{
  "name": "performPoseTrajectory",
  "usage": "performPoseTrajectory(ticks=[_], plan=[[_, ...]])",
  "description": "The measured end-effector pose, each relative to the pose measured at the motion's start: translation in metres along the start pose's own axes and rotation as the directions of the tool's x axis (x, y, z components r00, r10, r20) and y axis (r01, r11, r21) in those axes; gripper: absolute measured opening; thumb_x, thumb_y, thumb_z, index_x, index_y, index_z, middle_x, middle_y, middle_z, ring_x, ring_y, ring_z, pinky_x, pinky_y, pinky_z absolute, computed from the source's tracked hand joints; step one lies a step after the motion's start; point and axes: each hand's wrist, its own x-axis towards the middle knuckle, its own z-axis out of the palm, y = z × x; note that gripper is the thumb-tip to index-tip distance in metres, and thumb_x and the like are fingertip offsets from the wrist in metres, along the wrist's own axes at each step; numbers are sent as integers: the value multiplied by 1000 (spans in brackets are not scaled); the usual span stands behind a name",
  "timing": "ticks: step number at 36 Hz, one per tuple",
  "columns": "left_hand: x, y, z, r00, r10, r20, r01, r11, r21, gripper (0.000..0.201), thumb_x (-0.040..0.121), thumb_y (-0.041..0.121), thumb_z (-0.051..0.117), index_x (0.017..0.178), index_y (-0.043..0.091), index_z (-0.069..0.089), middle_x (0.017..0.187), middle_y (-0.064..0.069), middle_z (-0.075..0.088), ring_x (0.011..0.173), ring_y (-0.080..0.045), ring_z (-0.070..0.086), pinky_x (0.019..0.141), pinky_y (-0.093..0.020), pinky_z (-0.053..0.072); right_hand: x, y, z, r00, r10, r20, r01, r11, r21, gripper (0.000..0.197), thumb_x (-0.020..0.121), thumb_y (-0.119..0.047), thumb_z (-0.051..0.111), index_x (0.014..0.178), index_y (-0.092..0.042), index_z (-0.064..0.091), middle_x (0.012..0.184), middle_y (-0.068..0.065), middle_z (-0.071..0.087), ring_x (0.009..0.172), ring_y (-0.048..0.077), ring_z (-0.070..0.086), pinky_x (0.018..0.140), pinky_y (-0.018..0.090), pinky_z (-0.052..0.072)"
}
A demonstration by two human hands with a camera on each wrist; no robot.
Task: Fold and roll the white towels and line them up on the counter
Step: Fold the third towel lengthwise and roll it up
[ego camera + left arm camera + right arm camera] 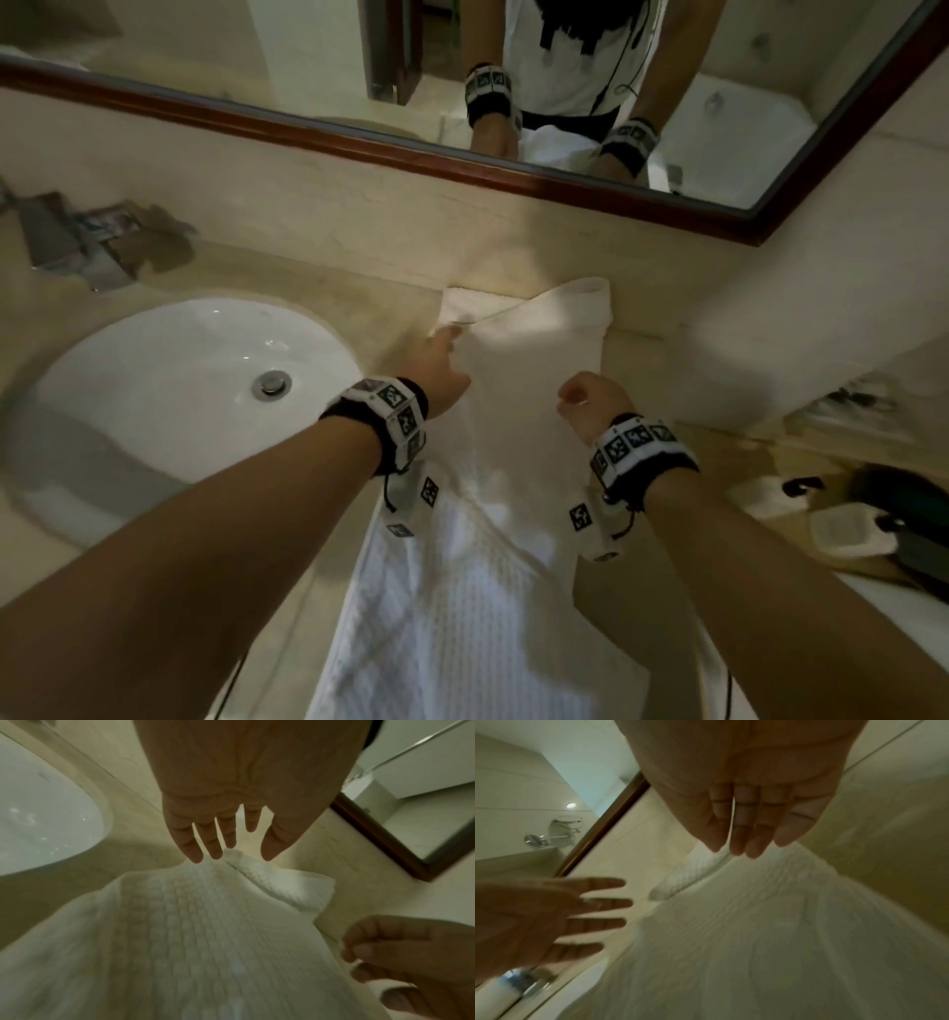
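Over towel (518,390), hands apart; right wrist view alone shows straight fingers (744,825)

White waffle-weave towel (518,390), spread lengthwise, far corner folded

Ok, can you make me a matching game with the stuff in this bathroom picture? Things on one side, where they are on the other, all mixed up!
Things:
1. white towel
2. sink
3. mirror
4. left hand

Places or states:
A. on the wall above the counter
B. spread long on the counter, hanging over its near edge
C. fingers straight, reaching to the towel's far corner
D. round and white, set into the counter left of the towel

Pairs: 1-B, 2-D, 3-A, 4-C
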Motion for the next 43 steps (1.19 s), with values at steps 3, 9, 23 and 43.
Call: performPoseTrajectory(ticks=[3,9,23,43], plan=[[-31,-3,9,987,79,139,-93,991,100,50,89,15,57,137,21,44,131,-2,53,114,-21,53,89,-28,44,-27,-16,15,983,3,185,24,990,-140,25,92,-19,55,114,-9,61,120,9,62,110,27,57,84,23,42],[-98,-22,23,933,69,352,-234,861,452,14,86,30,58,79,18,62,83,-1,61,79,-19,58,71,-29,49,-90,-26,42,924,83,372,32,956,-290,29,94,-29,51,112,-9,63,116,10,62,105,29,58,83,30,45],[-162,-79,47,868,131,479,-371,813,449,27,89,27,51,111,17,64,115,-4,53,109,-27,54,89,-34,45,-165,-17,95,927,29,374,110,932,-346,77,90,-22,56,150,-8,11,159,10,3,146,23,7,117,31,14],[-176,-82,52,951,204,234,-303,769,563,45,87,38,57,124,15,43,125,-10,45,112,-29,49,90,-39,46,-226,53,59,880,471,64,-447,864,-231,57,92,-56,44,135,-18,48,132,7,53,110,27,55,91,27,40]])
